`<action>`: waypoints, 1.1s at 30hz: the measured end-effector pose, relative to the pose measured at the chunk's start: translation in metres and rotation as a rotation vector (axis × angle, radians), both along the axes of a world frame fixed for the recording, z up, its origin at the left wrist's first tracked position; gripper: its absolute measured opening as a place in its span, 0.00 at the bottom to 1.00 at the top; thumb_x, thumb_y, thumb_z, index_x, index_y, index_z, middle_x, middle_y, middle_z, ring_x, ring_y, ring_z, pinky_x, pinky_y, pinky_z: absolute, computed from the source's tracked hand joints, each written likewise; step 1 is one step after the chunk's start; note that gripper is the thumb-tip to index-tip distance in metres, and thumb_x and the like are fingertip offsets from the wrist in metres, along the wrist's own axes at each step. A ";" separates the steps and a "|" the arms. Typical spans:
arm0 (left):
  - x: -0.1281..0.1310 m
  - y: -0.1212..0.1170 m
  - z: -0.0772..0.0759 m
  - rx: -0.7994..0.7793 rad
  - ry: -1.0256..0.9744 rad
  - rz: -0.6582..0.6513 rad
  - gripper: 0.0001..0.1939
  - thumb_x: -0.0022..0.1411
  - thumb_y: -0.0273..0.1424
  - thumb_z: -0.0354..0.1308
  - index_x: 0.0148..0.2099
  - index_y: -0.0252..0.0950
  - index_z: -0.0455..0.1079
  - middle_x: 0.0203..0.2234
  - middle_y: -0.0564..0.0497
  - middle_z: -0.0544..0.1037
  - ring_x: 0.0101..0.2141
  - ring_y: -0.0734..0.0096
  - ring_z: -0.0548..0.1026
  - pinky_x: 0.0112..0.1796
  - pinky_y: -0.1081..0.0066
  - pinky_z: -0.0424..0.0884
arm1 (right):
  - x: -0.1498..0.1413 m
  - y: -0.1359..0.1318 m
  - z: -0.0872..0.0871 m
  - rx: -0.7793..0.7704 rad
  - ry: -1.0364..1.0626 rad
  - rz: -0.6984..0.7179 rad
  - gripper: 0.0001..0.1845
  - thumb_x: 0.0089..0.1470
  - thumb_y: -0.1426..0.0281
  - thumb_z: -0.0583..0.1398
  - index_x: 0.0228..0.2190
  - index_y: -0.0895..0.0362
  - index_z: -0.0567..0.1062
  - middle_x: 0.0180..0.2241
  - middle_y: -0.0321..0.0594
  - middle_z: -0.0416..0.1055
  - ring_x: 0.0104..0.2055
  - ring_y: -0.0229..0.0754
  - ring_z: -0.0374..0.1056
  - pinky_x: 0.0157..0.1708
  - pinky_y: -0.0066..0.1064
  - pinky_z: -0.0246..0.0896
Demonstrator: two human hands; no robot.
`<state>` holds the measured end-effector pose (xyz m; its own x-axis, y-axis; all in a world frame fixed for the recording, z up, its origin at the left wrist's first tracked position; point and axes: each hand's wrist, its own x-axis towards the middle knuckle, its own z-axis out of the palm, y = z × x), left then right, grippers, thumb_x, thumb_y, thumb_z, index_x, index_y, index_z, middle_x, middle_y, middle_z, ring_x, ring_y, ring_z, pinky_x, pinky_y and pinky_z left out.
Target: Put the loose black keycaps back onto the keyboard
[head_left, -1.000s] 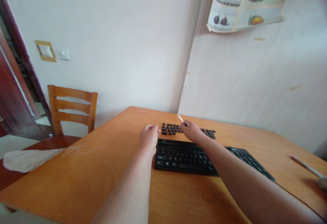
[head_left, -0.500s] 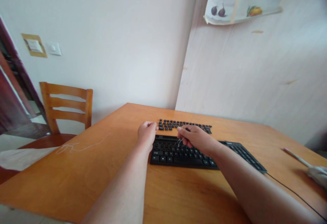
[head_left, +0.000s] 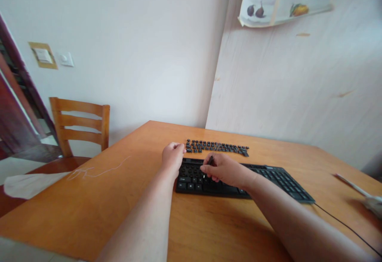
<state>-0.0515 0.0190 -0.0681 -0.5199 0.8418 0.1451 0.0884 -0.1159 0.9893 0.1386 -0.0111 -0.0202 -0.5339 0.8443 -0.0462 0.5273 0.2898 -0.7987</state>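
Observation:
A black keyboard [head_left: 215, 190] lies on the wooden table, with keycaps gone from much of its upper left part. My right hand [head_left: 222, 167] is closed around a keycap puller [head_left: 211, 160], its dark handle showing above the fingers. The puller's lower end is over the left-middle keys, mostly hidden by my fingers. At the keyboard's upper left corner is my left hand [head_left: 173, 155], fingers curled and pressed together; what they hold, if anything, is hidden. Behind the keyboard, loose black keycaps [head_left: 209, 148] lie in rows.
The keyboard's cable [head_left: 343, 220] runs off to the lower right. A thin pale stick-like object [head_left: 352, 184] lies at the table's right. A wooden chair [head_left: 82, 126] stands at the left, with whitish sheet material [head_left: 32, 184] by its seat. A wall rises behind the table [head_left: 119, 198].
My right hand has moved slightly left and down with the keycap puller, whose wires are now mostly hidden against the keys. My left hand keeps its place at the keyboard's corner.

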 end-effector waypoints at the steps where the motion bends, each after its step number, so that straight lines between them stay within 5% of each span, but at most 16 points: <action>1: 0.000 -0.001 0.001 -0.003 -0.002 -0.001 0.09 0.49 0.37 0.57 0.27 0.35 0.69 0.23 0.49 0.77 0.25 0.70 0.72 0.27 0.73 0.64 | 0.000 0.000 -0.001 0.024 -0.020 0.006 0.09 0.54 0.64 0.59 0.28 0.56 0.69 0.22 0.36 0.71 0.21 0.35 0.64 0.20 0.26 0.59; 9: 0.001 -0.001 0.000 0.009 0.087 -0.015 0.09 0.51 0.37 0.56 0.27 0.36 0.69 0.22 0.49 0.77 0.25 0.69 0.72 0.28 0.72 0.64 | -0.003 0.002 -0.009 0.256 -0.068 0.014 0.09 0.54 0.64 0.60 0.30 0.57 0.73 0.22 0.35 0.70 0.24 0.35 0.62 0.23 0.26 0.53; 16: 0.005 -0.003 0.004 0.101 0.251 -0.117 0.10 0.55 0.38 0.55 0.31 0.37 0.70 0.26 0.49 0.79 0.29 0.68 0.75 0.32 0.71 0.66 | -0.008 -0.003 -0.010 0.115 0.025 -0.114 0.21 0.57 0.53 0.56 0.23 0.56 0.68 0.16 0.34 0.68 0.16 0.32 0.55 0.17 0.24 0.46; 33: 0.009 -0.005 0.004 0.045 0.494 -0.176 0.12 0.58 0.39 0.53 0.30 0.37 0.71 0.24 0.51 0.77 0.28 0.68 0.73 0.30 0.72 0.63 | -0.010 0.008 -0.013 -0.200 0.395 -0.397 0.17 0.59 0.63 0.53 0.21 0.57 0.66 0.10 0.32 0.63 0.10 0.30 0.50 0.11 0.22 0.39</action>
<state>-0.0429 0.0135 -0.0646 -0.2319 0.8975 0.3751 0.5185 -0.2122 0.8283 0.1288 -0.0034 -0.0335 -0.1886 0.9782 -0.0865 0.2162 -0.0445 -0.9753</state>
